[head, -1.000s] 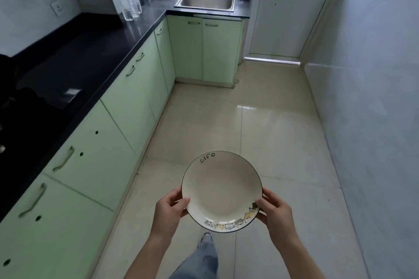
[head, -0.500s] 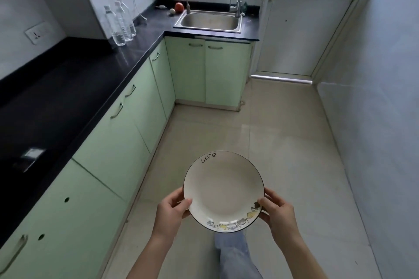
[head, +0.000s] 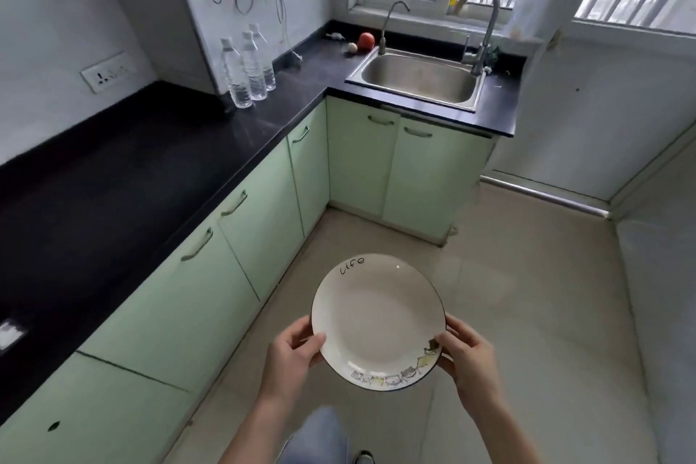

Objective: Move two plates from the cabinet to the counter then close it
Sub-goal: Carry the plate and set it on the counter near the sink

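Note:
A white plate point(head: 376, 316) with a dark rim, the word "Life" and small cartoon figures along its near edge hangs level over the floor. My left hand point(head: 292, 354) grips its left edge, thumb on top. My right hand point(head: 469, 352) grips its right edge the same way. The black counter point(head: 124, 177) runs along the left, above pale green cabinet doors point(head: 260, 226) that all look closed. No open cabinet and no other plate is in view.
Three water bottles point(head: 248, 68) stand at the counter's far corner. A steel sink point(head: 418, 77) with two taps sits under the window, a red fruit point(head: 366, 40) beside it. A white door point(head: 602, 117) and wall are on the right. Beige floor tiles point(head: 527, 294) lie ahead.
The view has moved forward along the kitchen and tilted up, so the sink and window are nearer. The plate stays held in both hands in the same pose.

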